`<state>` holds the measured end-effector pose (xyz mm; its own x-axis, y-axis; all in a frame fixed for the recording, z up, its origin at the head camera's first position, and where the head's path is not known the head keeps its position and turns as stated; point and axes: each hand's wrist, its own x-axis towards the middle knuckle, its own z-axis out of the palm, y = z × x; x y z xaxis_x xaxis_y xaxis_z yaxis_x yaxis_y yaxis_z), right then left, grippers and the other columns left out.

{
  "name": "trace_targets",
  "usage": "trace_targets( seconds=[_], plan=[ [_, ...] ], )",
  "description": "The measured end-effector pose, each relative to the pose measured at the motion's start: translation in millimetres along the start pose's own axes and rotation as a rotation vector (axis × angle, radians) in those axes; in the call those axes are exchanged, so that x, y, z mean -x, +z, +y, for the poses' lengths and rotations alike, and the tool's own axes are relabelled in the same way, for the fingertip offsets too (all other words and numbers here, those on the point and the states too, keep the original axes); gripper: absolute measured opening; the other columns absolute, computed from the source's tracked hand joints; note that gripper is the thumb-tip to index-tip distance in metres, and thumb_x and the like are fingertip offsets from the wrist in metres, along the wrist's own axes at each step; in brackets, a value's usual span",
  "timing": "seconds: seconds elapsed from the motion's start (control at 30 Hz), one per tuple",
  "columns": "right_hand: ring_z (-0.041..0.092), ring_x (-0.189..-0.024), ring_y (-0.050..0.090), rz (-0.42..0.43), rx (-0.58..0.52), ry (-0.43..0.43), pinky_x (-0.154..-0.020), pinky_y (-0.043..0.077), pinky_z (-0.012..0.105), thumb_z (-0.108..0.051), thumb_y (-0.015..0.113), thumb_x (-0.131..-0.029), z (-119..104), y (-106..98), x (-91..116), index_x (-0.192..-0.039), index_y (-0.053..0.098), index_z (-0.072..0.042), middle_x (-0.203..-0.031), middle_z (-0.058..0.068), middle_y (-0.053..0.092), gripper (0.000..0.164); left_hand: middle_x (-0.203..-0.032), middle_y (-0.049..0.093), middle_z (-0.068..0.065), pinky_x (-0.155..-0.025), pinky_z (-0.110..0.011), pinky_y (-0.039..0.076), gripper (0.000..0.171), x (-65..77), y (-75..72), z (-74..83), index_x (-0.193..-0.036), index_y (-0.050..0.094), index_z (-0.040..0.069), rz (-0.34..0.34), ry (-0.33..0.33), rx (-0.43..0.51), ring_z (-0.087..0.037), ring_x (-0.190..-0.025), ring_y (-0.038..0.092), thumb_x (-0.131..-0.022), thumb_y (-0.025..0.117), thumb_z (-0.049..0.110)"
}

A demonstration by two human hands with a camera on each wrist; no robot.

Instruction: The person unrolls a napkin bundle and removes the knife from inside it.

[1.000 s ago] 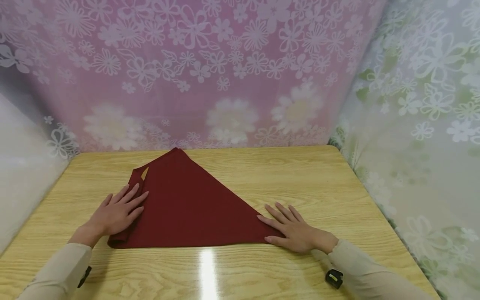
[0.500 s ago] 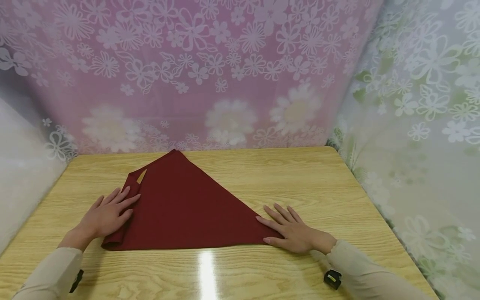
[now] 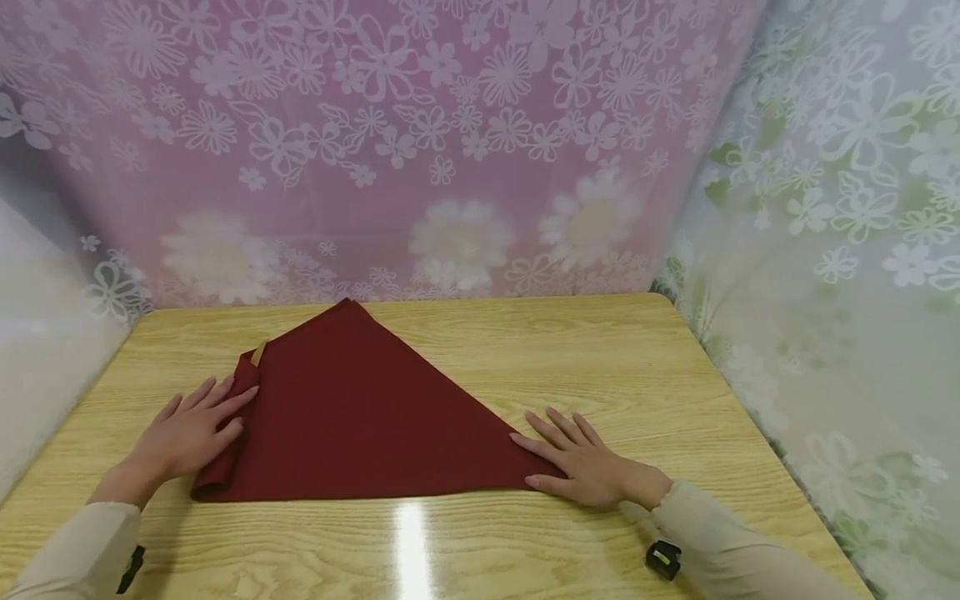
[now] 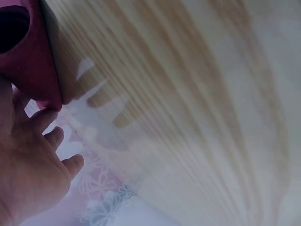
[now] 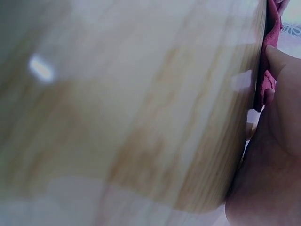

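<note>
A dark red cloth point(image 3: 360, 417), folded into a rough triangle, lies on the table with its peak at the far edge. Its left side is turned over in a loose fold point(image 3: 242, 375); the left wrist view shows that fold point(image 4: 30, 66) as a hollow curl. My left hand point(image 3: 183, 433) rests on this fold, fingers extended and slightly spread. On the cloth's right corner lies my right hand point(image 3: 588, 462), palm down with fingers spread. That corner is partly hidden beneath it. In the right wrist view, the thumb of the right hand point(image 5: 277, 127) touches the cloth's edge point(image 5: 269, 52).
The wood-grain table point(image 3: 540, 350) ends at the back against a pink flowered curtain point(image 3: 450, 150). A pale flowered curtain point(image 3: 855, 250) borders the right side, and a whitish one point(image 3: 52, 333) the left. Black wrist devices point(image 3: 663, 558) sit under both sleeves.
My left hand has slid left, and the fold under it has shifted left too, narrowing the small gap at its top. The right hand stays in place on its corner.
</note>
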<state>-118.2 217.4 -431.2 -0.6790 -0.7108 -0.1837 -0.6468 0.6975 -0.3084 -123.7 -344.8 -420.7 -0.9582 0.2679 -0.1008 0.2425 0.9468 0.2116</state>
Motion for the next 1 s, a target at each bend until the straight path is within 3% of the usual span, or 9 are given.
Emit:
trace_targets(
  seconds=[0.57,0.83,1.0],
  plan=[
    [0.033,-0.144,-0.002,0.008,-0.004,-0.004,-0.109,-0.002,0.059,-0.054,0.035,-0.100,0.5,0.1,-0.3,-0.154,0.023,-0.027,-0.160,0.006,0.005,0.061,-0.150,0.021,-0.029,-0.101,-0.070,0.011,0.054,5.7,-1.9,-5.9,-0.151,0.031,0.013,-0.010,-0.009,0.013,-0.049,-0.137,0.013,-0.104,0.034,0.039],
    [0.037,-0.143,0.000,0.026,-0.011,-0.015,-0.108,0.000,0.062,-0.051,0.037,-0.100,0.2,-0.5,1.1,-0.154,0.024,-0.025,-0.159,0.009,0.008,0.060,-0.154,0.018,-0.024,-0.104,-0.067,0.011,0.058,0.8,-4.4,11.5,-0.152,0.029,0.016,0.066,0.061,-0.050,-0.043,-0.140,0.013,-0.102,0.039,0.043],
    [0.036,-0.144,-0.001,0.030,-0.010,-0.021,-0.109,-0.001,0.061,-0.052,0.037,-0.100,0.8,1.5,-0.6,-0.154,0.023,-0.027,-0.159,0.008,0.007,0.061,-0.153,0.019,-0.025,-0.105,-0.066,0.012,0.062,-2.3,-5.0,21.0,-0.151,0.031,0.014,0.046,0.069,-0.027,-0.041,-0.141,0.010,-0.100,0.041,0.048]
  ],
)
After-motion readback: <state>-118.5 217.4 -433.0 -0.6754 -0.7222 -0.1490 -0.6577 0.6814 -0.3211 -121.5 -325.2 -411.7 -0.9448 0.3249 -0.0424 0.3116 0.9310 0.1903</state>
